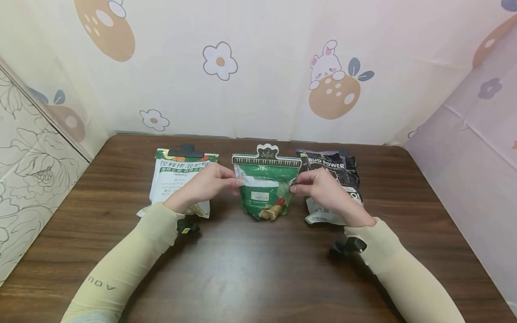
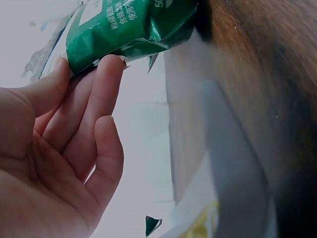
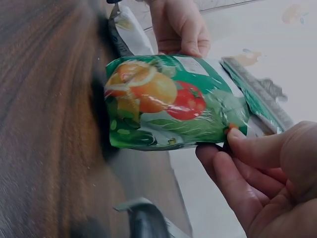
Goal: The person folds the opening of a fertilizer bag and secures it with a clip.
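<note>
"Fingers first, from my end: what do the left hand (image 1: 208,181) and the right hand (image 1: 326,193) have?"

"Each is narrowed to a pinch on one side edge of the green bag (image 1: 264,190), so it sits between them; I'd call neither hand nearer."

"Around them, biggest first?"

"Below and in front of the fingers I see the brown table (image 1: 242,269). Outside the left fingers lies the white bag (image 1: 169,184), outside the right fingers the black bag (image 1: 345,172), each partly covered by the hand on its side."

"And the green bag's lie?"

"Near upright. I can't tell whether its base touches the table."

"Long axis?"

"I'd read it from the long clip (image 1: 266,162), just above the fingers: crosswise, left hand to right. What counts, I judge, is both pinches sitting at about one height under it. Smallest, the pale label (image 1: 260,196) shows between the hands, slightly below the fingertips."
</note>
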